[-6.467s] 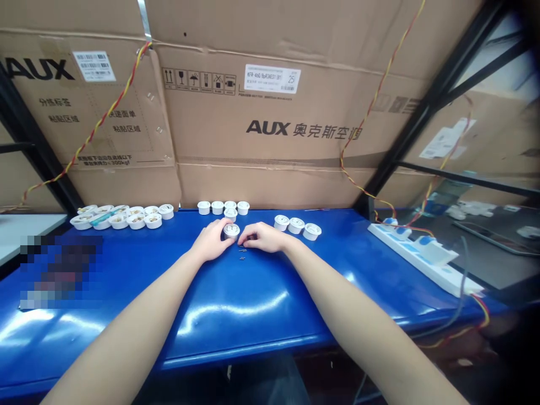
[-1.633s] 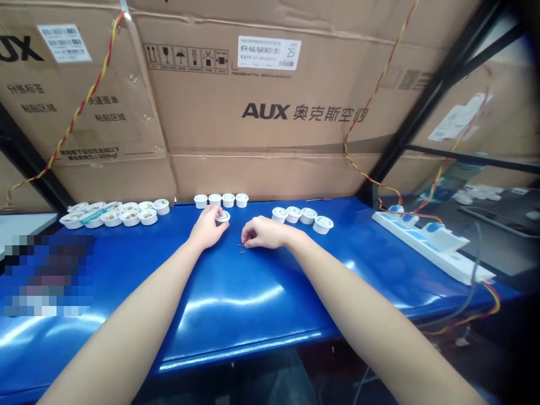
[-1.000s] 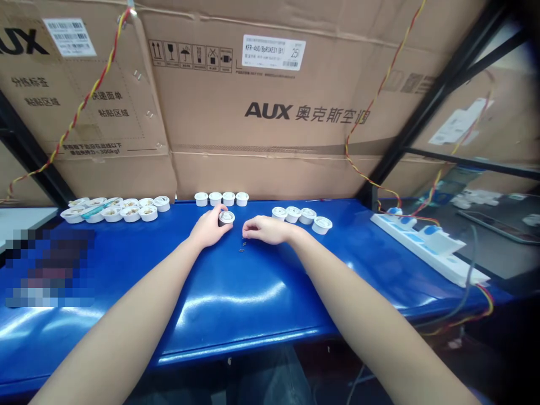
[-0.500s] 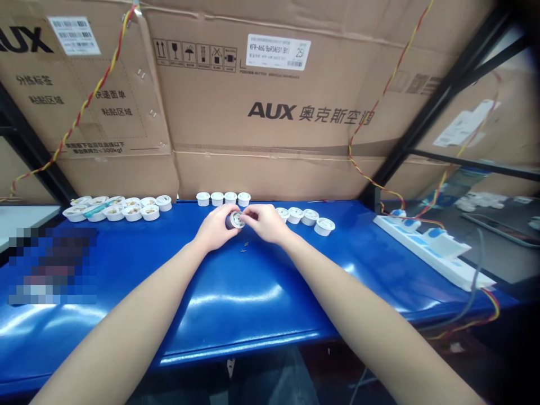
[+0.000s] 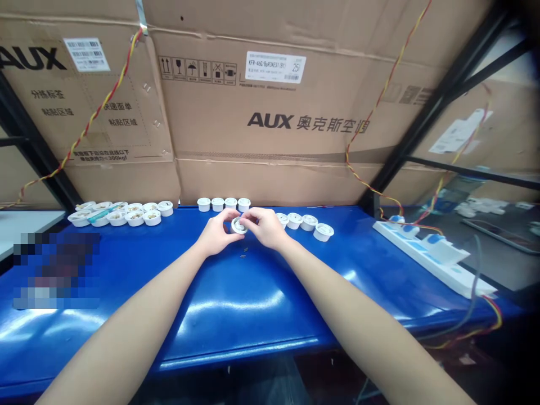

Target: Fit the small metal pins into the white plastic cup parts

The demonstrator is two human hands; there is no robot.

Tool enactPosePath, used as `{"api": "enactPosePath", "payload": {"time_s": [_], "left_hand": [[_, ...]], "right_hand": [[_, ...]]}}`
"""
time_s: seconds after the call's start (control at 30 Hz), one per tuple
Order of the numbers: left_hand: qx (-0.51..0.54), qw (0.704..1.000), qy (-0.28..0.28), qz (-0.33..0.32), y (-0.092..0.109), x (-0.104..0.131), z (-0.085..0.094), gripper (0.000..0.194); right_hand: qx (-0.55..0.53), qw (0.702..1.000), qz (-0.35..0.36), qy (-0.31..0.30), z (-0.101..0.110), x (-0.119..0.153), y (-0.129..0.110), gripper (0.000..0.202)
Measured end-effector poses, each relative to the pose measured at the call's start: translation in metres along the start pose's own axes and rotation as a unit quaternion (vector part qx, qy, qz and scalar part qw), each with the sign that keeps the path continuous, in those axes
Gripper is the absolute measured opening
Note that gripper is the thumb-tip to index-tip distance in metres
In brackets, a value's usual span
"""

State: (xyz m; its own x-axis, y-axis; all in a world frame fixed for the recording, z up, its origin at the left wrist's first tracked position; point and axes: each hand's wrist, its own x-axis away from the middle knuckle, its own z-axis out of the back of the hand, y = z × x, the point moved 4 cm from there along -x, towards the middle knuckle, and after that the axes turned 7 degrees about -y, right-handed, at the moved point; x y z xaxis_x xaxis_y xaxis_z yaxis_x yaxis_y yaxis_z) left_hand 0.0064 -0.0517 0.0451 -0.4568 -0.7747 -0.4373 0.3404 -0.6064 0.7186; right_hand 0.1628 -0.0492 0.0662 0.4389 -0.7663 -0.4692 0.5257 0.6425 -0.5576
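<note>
In the head view a small round white cup [image 5: 239,226] is between my two hands over the blue tabletop. My left hand [image 5: 216,233] curves around its left side, thumb along the front and fingers behind. My right hand [image 5: 266,226] is closed, thumb and fingertips pinched together at the cup's top right. Whatever those fingertips may hold is too small to make out, and they cover part of the cup's inside. Just in front of the cup lie a few tiny thin metal pieces [image 5: 243,256].
Similar white cups [image 5: 217,205] line the back edge. Another row [image 5: 309,223] runs right of my right hand. At back left, filled cups [image 5: 135,218] stand grouped, a teal tool [image 5: 100,215] across them. A white power strip [image 5: 430,259] lies right; a cardboard wall [image 5: 270,163] rises behind.
The cup has gone from tilted to more level and sits slightly lower. My left hand has opened wider around it. My right fingertips remain at its top. The view has shifted slightly.
</note>
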Motion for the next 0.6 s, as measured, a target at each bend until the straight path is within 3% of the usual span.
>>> {"api": "enactPosePath", "payload": {"time_s": [0.23,0.33,0.5,0.6], "left_hand": [[0.042,0.999,0.004,-0.005,-0.004,-0.001,0.001,0.049],[0.06,0.998,0.001,-0.006,-0.003,-0.001,0.001,0.05],[0.044,0.999,0.023,-0.015,-0.001,-0.001,0.002,0.051],[0.024,0.999,0.041,-0.017,-0.001,-0.001,0.005,0.049]], "right_hand": [[-0.023,0.999,0.028,-0.002,0.002,-0.001,-0.003,0.01],[-0.065,0.998,0.008,0.002,0.001,-0.003,0.001,0.009],[-0.182,0.982,-0.05,0.0,-0.004,-0.003,0.014,0.027],[-0.147,0.989,-0.026,-0.02,-0.005,-0.001,0.009,0.03]]}}
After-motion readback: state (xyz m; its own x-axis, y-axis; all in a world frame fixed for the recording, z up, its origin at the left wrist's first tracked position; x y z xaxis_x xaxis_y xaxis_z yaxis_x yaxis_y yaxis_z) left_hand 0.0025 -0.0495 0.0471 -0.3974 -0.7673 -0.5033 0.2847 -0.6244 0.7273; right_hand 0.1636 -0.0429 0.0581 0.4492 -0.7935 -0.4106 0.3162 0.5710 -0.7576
